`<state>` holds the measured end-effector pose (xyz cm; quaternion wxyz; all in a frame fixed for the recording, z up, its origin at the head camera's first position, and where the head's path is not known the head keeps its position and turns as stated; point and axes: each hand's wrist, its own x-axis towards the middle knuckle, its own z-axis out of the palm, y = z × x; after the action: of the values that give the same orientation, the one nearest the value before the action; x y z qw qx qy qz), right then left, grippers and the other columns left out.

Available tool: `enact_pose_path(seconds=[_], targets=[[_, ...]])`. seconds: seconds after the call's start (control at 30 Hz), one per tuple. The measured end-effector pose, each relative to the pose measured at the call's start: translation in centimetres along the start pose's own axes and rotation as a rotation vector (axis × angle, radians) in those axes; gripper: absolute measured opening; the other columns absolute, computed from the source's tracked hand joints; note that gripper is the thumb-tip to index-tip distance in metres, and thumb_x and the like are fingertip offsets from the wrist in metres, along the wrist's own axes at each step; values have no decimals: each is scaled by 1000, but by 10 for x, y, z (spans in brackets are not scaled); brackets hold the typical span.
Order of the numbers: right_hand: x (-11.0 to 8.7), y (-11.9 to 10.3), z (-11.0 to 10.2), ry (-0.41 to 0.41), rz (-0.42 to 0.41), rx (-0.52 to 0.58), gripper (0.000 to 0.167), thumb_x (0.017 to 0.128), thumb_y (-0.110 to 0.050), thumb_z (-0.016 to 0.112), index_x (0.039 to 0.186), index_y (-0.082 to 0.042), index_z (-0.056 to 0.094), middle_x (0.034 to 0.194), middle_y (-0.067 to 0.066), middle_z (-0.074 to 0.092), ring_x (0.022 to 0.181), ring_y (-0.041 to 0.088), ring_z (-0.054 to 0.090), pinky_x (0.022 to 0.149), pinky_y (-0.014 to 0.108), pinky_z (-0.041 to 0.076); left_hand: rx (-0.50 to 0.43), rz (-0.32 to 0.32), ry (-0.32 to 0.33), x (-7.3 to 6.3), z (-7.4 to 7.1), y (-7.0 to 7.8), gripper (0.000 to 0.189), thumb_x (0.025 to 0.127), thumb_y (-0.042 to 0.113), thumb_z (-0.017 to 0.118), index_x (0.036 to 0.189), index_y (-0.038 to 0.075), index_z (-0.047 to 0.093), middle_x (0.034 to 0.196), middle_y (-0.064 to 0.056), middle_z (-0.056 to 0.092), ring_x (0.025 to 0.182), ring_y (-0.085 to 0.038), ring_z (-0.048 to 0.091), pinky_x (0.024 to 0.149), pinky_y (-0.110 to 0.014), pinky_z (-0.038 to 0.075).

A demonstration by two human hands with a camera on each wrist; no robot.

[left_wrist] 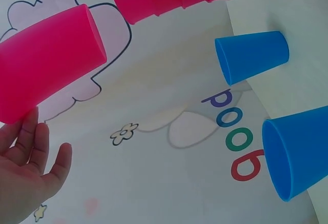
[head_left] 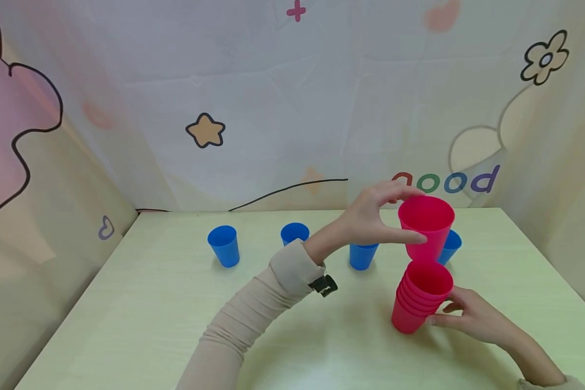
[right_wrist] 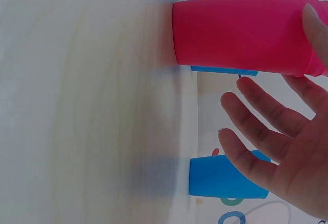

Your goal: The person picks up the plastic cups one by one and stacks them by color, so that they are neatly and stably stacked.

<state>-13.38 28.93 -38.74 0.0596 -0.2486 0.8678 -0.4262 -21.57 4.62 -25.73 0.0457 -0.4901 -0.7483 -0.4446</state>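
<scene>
My left hand (head_left: 369, 221) pinched a red cup (head_left: 436, 235) above the red stack (head_left: 409, 317), which my right hand (head_left: 479, 318) also pinched, partly hiding one blue cup (head_left: 450, 248) behind.

The head camera looks forward and down from the near side of the red stack (head_left: 416, 304), farthest from it, covering the table (head_left: 127, 325) around it and the curtain (head_left: 283, 108) beyond. The left wrist camera, close on the red stack's left, faces the curtain, its picture turned sideways, perhaps near upper-rim height. The right wrist camera, low and close on the red stack's right, faces likewise, also sideways. Both wrist views share the red stack and part of the printed word (head_left: 445, 183) beyond.
</scene>
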Motion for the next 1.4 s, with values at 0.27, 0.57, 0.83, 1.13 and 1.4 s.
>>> enact_pose_path(seconds=[0.27,0.57,0.83,1.13,1.4], targets=[[-1,-1,0,5,-14,0,45,77,-11,71,115,1,50,101,-14,59,89,0,54,67,27,51,-33,45,-14,-3,1,7,61,68,18,78,121,2,53,114,-6,57,103,-5,48,85,-16,41],[-1,2,1,13,-52,-4,39,77,-8,70,112,-2,52,99,-15,59,88,-1,54,65,26,50,4,50,-56,-4,7,7,60,68,20,79,120,4,54,114,-4,58,101,-1,48,83,-15,40],[-2,3,3,38,-92,-9,36,77,-6,70,109,-8,55,97,-13,60,87,0,55,65,26,50,24,0,-121,-7,15,6,61,69,23,79,122,7,54,116,1,57,102,4,44,83,-12,38],[-2,0,2,9,-45,8,40,78,-10,70,112,-2,51,100,-14,59,89,0,54,66,26,50,1,-29,-178,-11,24,4,60,70,24,78,122,8,53,111,4,56,99,6,43,81,-11,38],[-2,-1,1,4,-15,-2,45,78,-12,71,116,0,50,102,-15,59,90,-1,54,67,27,51,-3,-94,-234,-16,35,-3,62,70,27,77,125,10,51,112,5,54,101,5,41,78,-11,40]])
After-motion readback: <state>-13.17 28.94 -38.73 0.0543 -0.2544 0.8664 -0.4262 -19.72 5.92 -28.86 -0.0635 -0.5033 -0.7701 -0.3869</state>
